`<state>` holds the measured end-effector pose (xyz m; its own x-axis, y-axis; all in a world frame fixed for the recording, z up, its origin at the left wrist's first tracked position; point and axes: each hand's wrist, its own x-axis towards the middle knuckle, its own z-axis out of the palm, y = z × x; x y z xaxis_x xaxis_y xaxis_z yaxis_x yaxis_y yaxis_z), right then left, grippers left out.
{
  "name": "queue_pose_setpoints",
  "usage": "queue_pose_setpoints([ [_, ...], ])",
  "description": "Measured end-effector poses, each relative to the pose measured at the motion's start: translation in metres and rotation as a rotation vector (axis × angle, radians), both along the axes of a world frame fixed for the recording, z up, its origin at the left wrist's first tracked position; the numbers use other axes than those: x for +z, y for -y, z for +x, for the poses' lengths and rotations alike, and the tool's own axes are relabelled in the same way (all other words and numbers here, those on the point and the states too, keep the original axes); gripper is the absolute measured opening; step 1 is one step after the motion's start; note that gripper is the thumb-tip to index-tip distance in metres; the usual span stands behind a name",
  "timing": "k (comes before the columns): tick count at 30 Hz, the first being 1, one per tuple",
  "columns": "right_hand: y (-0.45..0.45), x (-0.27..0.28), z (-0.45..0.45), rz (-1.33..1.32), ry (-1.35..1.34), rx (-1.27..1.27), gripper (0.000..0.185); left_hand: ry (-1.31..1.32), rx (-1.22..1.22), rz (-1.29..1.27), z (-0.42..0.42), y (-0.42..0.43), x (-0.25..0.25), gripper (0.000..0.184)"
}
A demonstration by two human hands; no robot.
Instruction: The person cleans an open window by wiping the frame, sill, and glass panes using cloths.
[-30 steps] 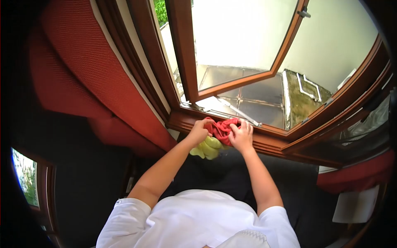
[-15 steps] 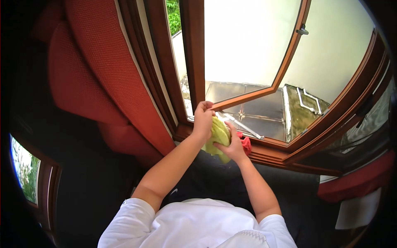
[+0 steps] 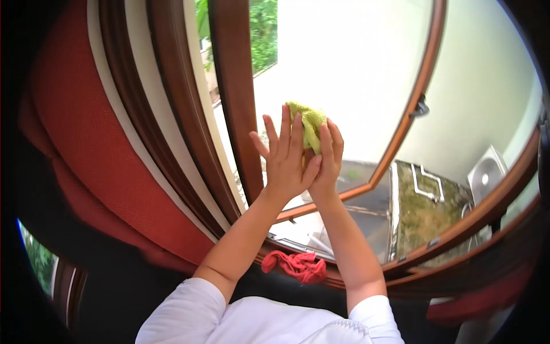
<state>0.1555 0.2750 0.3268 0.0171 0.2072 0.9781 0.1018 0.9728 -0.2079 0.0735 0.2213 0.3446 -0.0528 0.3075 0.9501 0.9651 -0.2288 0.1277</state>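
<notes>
A yellow-green cloth (image 3: 310,119) is bunched up in front of the bright window glass (image 3: 355,74). My right hand (image 3: 327,160) holds it, with the fingers curled along its right side. My left hand (image 3: 283,163) is raised beside it with the fingers spread, the index and middle fingers up against or just in front of the cloth's left edge. The thumbs of both hands are close together below the cloth. Below my forearms, a crumpled red cloth (image 3: 295,266) lies on the wooden windowsill (image 3: 333,277).
The window sash (image 3: 375,179) stands swung outward, with a dark handle (image 3: 420,107) on its right side. A red curtain (image 3: 97,143) hangs at the left beside brown frame posts (image 3: 236,86). Outside are a pale wall (image 3: 487,74) and an air-conditioner unit (image 3: 488,175).
Both hands and the yellow-green cloth have moved up from the sash's lower corner to in front of the glass. My left hand's fingers have spread. The camera view has shifted, showing more red cloth.
</notes>
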Motion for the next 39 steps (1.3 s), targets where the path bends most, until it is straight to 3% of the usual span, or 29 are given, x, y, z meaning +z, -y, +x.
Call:
queue_pose_setpoints([
  [4, -0.035, 0.097, -0.032, 0.264, -0.113, -0.159, 0.034, -0.123, 0.299, 0.043, -0.025, -0.019, 0.077, 0.068],
  [7, -0.045, 0.183, -0.039, 0.345, -0.016, -0.167, 0.033, -0.237, 0.556, 0.071, -0.033, -0.022, 0.151, 0.062],
  [9, -0.043, 0.242, -0.048, 0.317, -0.031, -0.197, 0.035, -0.202, 0.368, 0.029, -0.039, -0.011, 0.217, 0.061],
  [12, -0.039, 0.284, -0.063, 0.24, -0.028, -0.14, 0.045, -0.404, 0.543, 0.137, -0.048, -0.005, 0.282, 0.055],
  [15, -0.028, 0.262, -0.068, 0.209, 0.173, -0.379, 0.051, -0.421, 0.476, 0.054, -0.055, -0.002, 0.294, 0.056],
  [18, -0.031, 0.225, -0.073, 0.289, 0.185, -0.444, 0.052, -0.328, 0.451, 0.04, -0.06, -0.002, 0.244, 0.058],
  [21, -0.038, 0.252, -0.075, 0.396, 0.199, -0.416, 0.052, -0.316, 0.493, 0.049, -0.059, 0.002, 0.261, 0.059],
  [27, -0.049, 0.386, -0.077, 0.499, 0.017, -0.434, 0.055, -0.476, 0.526, 0.204, -0.047, -0.008, 0.36, 0.061],
  [31, -0.058, 0.39, -0.066, 0.521, 0.082, -0.459, 0.06, -0.479, 0.493, 0.305, -0.052, -0.022, 0.363, 0.063],
  [34, -0.082, 0.381, -0.029, 0.522, 0.221, -0.605, 0.065, -0.464, 0.485, 0.209, -0.043, -0.039, 0.349, 0.064],
  [37, -0.113, 0.382, 0.009, 0.526, 0.139, -0.583, 0.065, -0.476, 0.475, 0.094, -0.016, -0.071, 0.353, 0.07],
  [38, -0.122, 0.379, 0.019, 0.473, 0.108, -0.575, 0.063, -0.564, 0.598, -0.077, -0.003, -0.076, 0.356, 0.07],
  [39, -0.129, 0.378, 0.023, 0.421, 0.07, -0.57, 0.062, -0.602, 0.629, -0.014, 0.006, -0.08, 0.359, 0.069],
])
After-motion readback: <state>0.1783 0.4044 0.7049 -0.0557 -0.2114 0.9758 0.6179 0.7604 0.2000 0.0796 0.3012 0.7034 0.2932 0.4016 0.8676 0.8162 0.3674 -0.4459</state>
